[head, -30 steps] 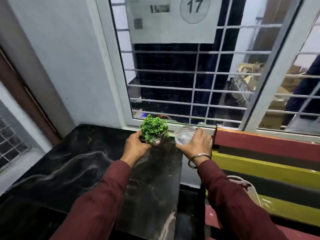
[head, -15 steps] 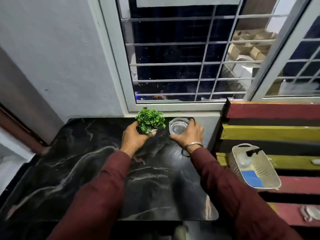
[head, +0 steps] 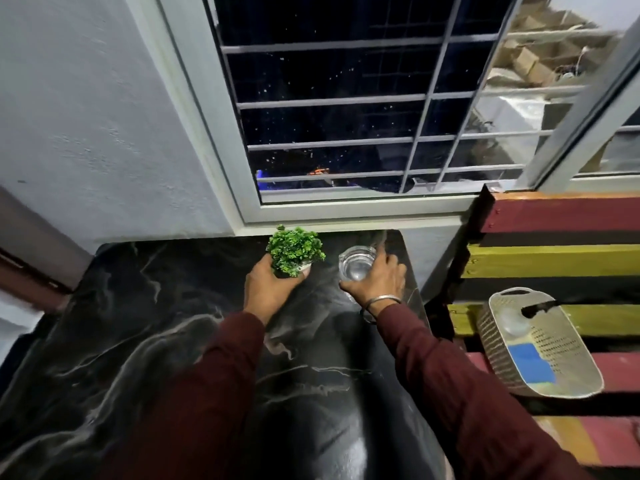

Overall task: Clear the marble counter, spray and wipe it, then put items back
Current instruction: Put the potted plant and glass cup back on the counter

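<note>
While the left hand (head: 270, 289) holds a small green plant (head: 295, 250) and the right hand (head: 375, 278) clasps a clear glass (head: 356, 263), both items sit at the far edge of the black marble surface (head: 138, 323) beneath a barred window (head: 346, 116).

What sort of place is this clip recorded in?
Probably a room in a home, by a window: a black marble counter below a barred window, a small potted plant, and a striped wooden bench holding a basket.
</note>
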### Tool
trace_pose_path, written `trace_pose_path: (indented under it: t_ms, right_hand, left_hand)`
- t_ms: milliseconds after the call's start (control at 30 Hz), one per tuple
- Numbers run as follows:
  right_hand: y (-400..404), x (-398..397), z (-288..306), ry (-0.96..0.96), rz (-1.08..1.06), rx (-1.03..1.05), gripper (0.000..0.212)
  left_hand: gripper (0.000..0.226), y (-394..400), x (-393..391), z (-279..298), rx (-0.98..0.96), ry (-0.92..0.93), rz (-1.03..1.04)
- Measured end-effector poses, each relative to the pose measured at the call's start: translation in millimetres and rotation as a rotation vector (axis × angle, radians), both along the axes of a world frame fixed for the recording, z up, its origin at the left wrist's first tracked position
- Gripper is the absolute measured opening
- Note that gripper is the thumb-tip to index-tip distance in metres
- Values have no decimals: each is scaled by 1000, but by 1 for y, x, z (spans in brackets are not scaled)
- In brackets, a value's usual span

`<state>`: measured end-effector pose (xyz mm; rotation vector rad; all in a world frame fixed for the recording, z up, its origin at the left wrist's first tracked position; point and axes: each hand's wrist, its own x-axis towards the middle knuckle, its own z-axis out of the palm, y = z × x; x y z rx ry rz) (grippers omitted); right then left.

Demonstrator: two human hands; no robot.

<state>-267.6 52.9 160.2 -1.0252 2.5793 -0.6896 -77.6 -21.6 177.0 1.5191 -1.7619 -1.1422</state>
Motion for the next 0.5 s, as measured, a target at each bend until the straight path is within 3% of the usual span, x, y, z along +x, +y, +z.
trace_pose_path:
  t_ms: [133,233,367,500]
  right_hand:
    - [-24,-10,-27,-3,-17,43,116]
    - [-45,-20,-52,12,22,74,112]
    - [-74,-29,-79,29,8,69,112]
    - [-103,-33,-103,32,-22,68,113]
  left_hand:
    - [52,-28,-11,-35,49,10,12]
    - [62,-64,-20,-74,72,-11,-92]
    - [66,-102,-35,-102,45,-152,-150]
    - [84,-151,-42,-168,100,-90,-154]
